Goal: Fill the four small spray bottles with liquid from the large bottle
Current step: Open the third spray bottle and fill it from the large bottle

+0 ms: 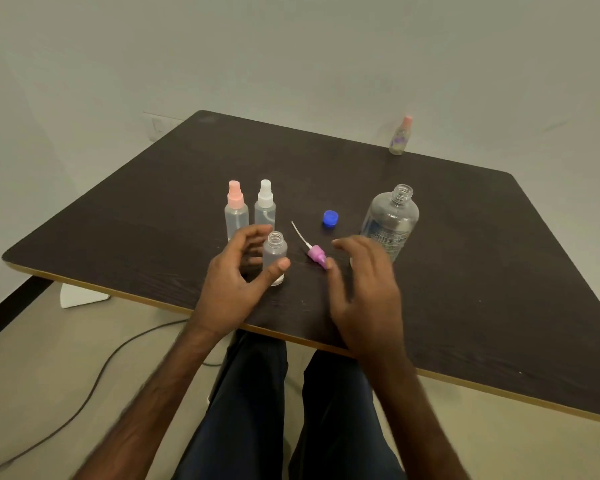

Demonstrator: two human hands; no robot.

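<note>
Left hand point(229, 285) cups the uncapped small clear plastic spray bottle point(275, 258) by the dark wooden table's point(465, 306) near edge — thumb on its front, fingers curled behind. Right hand point(364, 292), right of that bottle, is blurred, fingers spread, holding nothing. Purple spray pump with white tube point(314, 252) lies just right of the bottle. Just behind the bottle stand the pink-capped small clear bottle point(236, 213) and white-capped small clear bottle point(265, 207), upright. Back-right of it: blue round cap point(330, 218), then large clear open bottle point(390, 220) — pink-capped patterned bottle point(400, 136) farthest.

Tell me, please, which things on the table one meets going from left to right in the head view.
pink-capped spray bottle → open small bottle → purple spray head → blue cap → large bottle
</note>
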